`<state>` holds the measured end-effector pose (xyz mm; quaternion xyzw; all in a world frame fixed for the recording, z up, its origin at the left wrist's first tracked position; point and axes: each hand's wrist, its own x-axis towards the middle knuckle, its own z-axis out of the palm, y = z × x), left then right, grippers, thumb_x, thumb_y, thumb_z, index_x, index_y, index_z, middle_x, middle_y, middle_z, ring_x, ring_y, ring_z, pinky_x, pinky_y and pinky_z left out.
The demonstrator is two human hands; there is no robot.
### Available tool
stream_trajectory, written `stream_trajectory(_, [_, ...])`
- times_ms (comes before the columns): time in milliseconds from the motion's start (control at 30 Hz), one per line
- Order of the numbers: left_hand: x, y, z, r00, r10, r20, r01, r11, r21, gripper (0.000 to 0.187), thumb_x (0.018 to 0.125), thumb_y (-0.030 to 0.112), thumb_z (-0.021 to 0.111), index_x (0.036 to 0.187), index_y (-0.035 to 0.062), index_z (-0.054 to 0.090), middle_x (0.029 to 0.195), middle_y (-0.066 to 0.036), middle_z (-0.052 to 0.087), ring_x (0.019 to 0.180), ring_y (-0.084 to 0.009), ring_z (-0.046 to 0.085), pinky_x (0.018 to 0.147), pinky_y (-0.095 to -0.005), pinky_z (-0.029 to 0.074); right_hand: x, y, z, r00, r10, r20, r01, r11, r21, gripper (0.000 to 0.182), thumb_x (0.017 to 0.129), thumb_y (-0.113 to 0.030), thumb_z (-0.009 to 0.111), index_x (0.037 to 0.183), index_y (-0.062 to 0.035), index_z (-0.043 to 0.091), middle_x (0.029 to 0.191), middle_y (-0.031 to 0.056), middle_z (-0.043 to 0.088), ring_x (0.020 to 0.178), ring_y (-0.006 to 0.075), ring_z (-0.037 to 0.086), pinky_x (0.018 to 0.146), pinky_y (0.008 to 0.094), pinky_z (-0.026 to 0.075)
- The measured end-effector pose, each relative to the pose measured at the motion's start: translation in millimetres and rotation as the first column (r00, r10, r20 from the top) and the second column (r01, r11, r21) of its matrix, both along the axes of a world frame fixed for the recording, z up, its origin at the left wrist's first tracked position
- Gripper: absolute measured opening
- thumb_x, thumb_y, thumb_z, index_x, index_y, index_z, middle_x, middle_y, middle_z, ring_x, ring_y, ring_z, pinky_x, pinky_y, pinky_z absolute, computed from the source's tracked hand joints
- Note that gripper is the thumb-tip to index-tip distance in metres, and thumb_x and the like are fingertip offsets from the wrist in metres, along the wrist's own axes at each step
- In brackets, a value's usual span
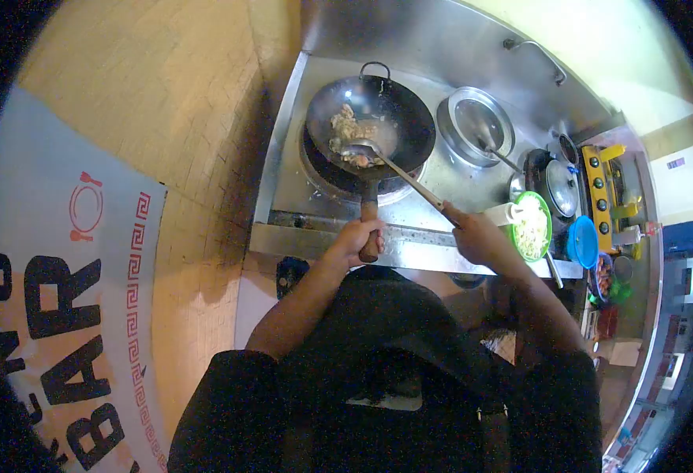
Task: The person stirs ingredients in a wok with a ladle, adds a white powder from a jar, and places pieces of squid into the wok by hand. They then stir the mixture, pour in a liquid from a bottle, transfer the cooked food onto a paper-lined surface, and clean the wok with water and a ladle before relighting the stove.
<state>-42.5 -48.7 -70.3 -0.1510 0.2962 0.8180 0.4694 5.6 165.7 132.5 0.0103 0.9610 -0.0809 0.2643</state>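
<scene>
Gripping the wok (370, 118) handle, left hand (358, 236) has fingers closed round it; wok sits on the burner at the bench (449, 169) far end w/ food inside. Right hand (476, 236) fingers closed on the ladle (366, 150), bowl resting in the food. Green bowl (532, 225) of noodles just beside right hand.

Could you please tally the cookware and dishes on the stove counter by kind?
Woks: 1, handle in the left hand
Ladles: 1, in the right hand
Steel bowls: 1
Green plates: 1
Blue lids: 1
Total: 5
</scene>
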Motion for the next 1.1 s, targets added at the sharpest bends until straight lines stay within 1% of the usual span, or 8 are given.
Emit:
stream_trajectory(167, [-1, -1, 11, 0.999, 0.018, -0.034, -0.02, 0.999, -0.045, 0.014, 0.085, 0.012, 0.059, 0.077, 0.0046, 0.051, 0.062, -0.005, 0.05, 0.05, -0.0182, 0.051, 0.047, -0.0336, 0.047, -29, 6, -52, 0.975, 0.007, -0.222, 0.022, 0.992, 0.127, 0.059, 0.084, -0.006, 0.043, 0.141, -0.0152, 0.033, 0.089, 0.0285, 0.059, 0.08, 0.0443, 0.06, 0.072, 0.0506, 0.047])
stream_trajectory(300, [1, 0, 13, 1.0, 0.007, 0.01, -0.007, 0.999, -0.044, 0.016, 0.088, 0.016, 0.057, 0.077, 0.0052, 0.051, 0.061, -0.005, 0.05, 0.049, -0.0184, 0.051, 0.047, -0.0345, 0.047, -67, -13, -70, 0.927, -0.104, -0.361, 0.08, 0.993, -0.082, 0.058, 0.083, -0.005, 0.043, 0.14, -0.0141, 0.034, 0.084, 0.0288, 0.059, 0.079, 0.0437, 0.06, 0.07, 0.0508, 0.048])
stream_trajectory(433, [-4, -2, 8, 1.0, 0.0, -0.019, -0.002, 0.995, -0.095, 0.02, 0.088, 0.019, 0.057, 0.073, 0.006, 0.052, 0.06, -0.006, 0.051, 0.049, -0.0189, 0.053, 0.047, -0.0342, 0.047, -79, -35, -83, 0.97, -0.031, -0.241, -0.013, 0.984, -0.178, 0.059, 0.083, -0.004, 0.041, 0.141, -0.0128, 0.033, 0.083, 0.028, 0.06, 0.081, 0.0434, 0.061, 0.067, 0.0508, 0.047])
stream_trajectory(633, [11, 12, 55, 0.978, -0.122, -0.171, 0.09, 0.978, -0.187, 0.019, 0.086, 0.017, 0.059, 0.072, 0.0042, 0.054, 0.062, -0.007, 0.054, 0.051, -0.0186, 0.054, 0.047, -0.0344, 0.046, -8, -24, -19, 0.972, 0.105, -0.208, -0.075, 0.986, 0.146, 0.056, 0.082, -0.003, 0.045, 0.137, -0.009, 0.039, 0.083, 0.0263, 0.063, 0.079, 0.0416, 0.062, 0.068, 0.0505, 0.047])
stream_trajectory(733, [18, 24, 77, 0.995, -0.053, -0.09, 0.043, 0.992, -0.116, 0.017, 0.084, 0.014, 0.059, 0.072, 0.0029, 0.054, 0.061, -0.008, 0.055, 0.053, -0.0192, 0.055, 0.049, -0.0333, 0.046, -22, 3, -17, 0.977, -0.013, -0.211, -0.016, 0.991, -0.134, 0.05, 0.08, -0.006, 0.05, 0.129, -0.0046, 0.043, 0.08, 0.0253, 0.063, 0.072, 0.0439, 0.062, 0.062, 0.0517, 0.05])
stream_trajectory(967, [7, 19, 44, 1.0, 0.002, -0.006, -0.002, 0.999, -0.04, 0.013, 0.084, 0.01, 0.058, 0.073, 0.0032, 0.053, 0.059, -0.009, 0.054, 0.052, -0.0203, 0.054, 0.049, -0.034, 0.048, 24, 12, -1, 0.992, 0.067, -0.107, -0.082, 0.986, -0.145, 0.053, 0.082, -0.007, 0.051, 0.134, -0.0036, 0.042, 0.087, 0.0271, 0.062, 0.08, 0.0401, 0.062, 0.074, 0.0455, 0.047])
stream_trajectory(1033, [8, 18, 44, 1.0, -0.007, -0.022, 0.006, 0.999, -0.049, 0.013, 0.084, 0.01, 0.058, 0.074, 0.0033, 0.053, 0.059, -0.008, 0.053, 0.051, -0.0199, 0.053, 0.049, -0.0336, 0.048, 28, 8, -12, 0.966, 0.208, -0.154, -0.182, 0.969, 0.164, 0.057, 0.082, -0.004, 0.048, 0.137, -0.0034, 0.036, 0.088, 0.027, 0.061, 0.079, 0.0421, 0.062, 0.074, 0.0481, 0.048])
stream_trajectory(1100, [7, 17, 35, 1.0, -0.016, -0.012, 0.015, 0.999, -0.036, 0.013, 0.085, 0.011, 0.058, 0.075, 0.0032, 0.053, 0.059, -0.008, 0.053, 0.051, -0.0197, 0.053, 0.049, -0.0336, 0.048, 15, 4, -23, 0.982, 0.099, -0.163, -0.078, 0.988, 0.131, 0.06, 0.082, -0.002, 0.044, 0.14, -0.0082, 0.031, 0.089, 0.0267, 0.06, 0.079, 0.0443, 0.062, 0.074, 0.0509, 0.049])
